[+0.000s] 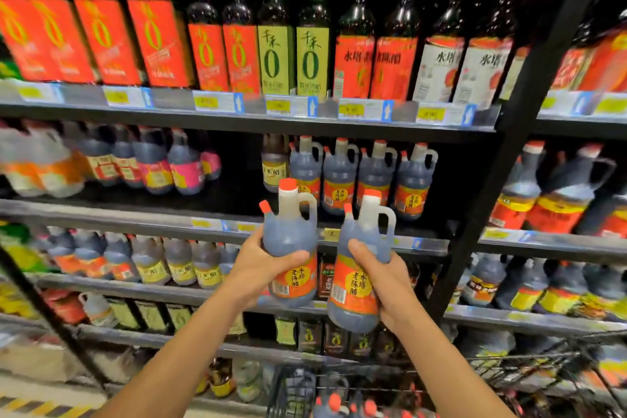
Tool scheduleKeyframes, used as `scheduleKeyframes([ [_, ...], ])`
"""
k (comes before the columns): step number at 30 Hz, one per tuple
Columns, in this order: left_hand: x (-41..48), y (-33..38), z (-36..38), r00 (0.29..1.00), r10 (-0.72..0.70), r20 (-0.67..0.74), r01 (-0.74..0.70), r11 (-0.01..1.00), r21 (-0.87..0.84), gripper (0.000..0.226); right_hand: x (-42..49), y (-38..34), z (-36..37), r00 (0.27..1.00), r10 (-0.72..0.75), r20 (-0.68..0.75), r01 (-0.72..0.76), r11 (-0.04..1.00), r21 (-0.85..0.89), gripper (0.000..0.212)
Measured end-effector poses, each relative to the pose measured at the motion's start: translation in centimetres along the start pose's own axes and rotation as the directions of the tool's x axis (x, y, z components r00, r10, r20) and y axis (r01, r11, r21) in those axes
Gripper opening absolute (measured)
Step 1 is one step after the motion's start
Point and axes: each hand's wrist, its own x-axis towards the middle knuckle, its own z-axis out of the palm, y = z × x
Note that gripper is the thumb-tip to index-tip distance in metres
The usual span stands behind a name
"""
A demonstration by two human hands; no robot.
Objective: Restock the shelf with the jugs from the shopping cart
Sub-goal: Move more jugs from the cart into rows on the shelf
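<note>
I hold two dark vinegar jugs with red caps, white handles and orange labels. My left hand [261, 265] grips the left jug [291, 241] around its belly, upright. Gripped low by my right hand [383, 285], the right jug [359, 261] tilts slightly. Both hang in front of the second shelf [373, 243], just below a row of several matching jugs [359, 176] standing there. More red-capped jugs [334, 405] lie in the black wire shopping cart [522, 366] at the bottom.
A gap in the second shelf lies left of the matching row, around [237, 173]. Tall bottles [274, 30] fill the top shelf. A black upright post [509, 146] stands right of the jugs. Lower shelves hold other bottles [179, 263].
</note>
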Motion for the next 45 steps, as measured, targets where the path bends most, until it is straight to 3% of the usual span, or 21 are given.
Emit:
scheduleKeyframes([
  [5,5.2,2.7,-0.7,0.98,0.2,0.001,-0.196,0.959,0.204,0.082,2.7,-1.0,0.9,0.999,-0.006,-0.052,0.008,1.0,0.026,0.038],
  [11,10.9,4.0,-1.6,0.94,0.326,0.098,-0.338,0.86,0.383,0.074,5.6,-1.1,1.9,0.994,-0.035,-0.103,0.039,0.998,0.043,0.059],
  [14,13.5,3.4,-1.8,0.95,0.289,0.118,-0.312,0.856,0.413,0.069,6.8,-0.7,2.3,0.992,-0.037,-0.117,0.041,0.998,0.039,0.07],
  [18,16.2,2.0,-1.8,0.977,0.203,0.06,-0.207,0.86,0.467,0.086,7.6,-0.5,3.0,0.991,-0.04,-0.128,0.044,0.999,0.03,0.065],
  [21,17.6,1.2,-1.9,0.991,0.135,0.004,-0.123,0.888,0.443,0.085,7.9,-0.1,3.0,0.99,-0.033,-0.135,0.036,0.999,0.022,0.059],
  [26,18.6,-0.1,-2.1,0.996,0.084,-0.026,-0.066,0.909,0.413,0.098,8.4,0.2,3.3,0.986,-0.012,-0.168,0.015,1.0,0.012,0.078],
  [31,19.4,-0.2,-1.8,0.998,0.027,-0.064,0.0,0.923,0.384,0.094,8.4,-0.2,3.4,0.987,-0.032,-0.159,0.034,0.999,0.005,0.066],
  [37,21.3,-1.9,-2.7,1.0,-0.008,0.007,0.005,0.932,0.363,0.113,8.2,-0.3,3.7,0.986,-0.033,-0.162,0.034,0.999,0.0,0.068],
  [45,20.8,-1.8,-2.0,0.998,0.047,-0.029,-0.033,0.929,0.369,0.107,8.2,0.1,4.0,0.984,-0.017,-0.178,0.011,0.999,-0.038,0.079],
])
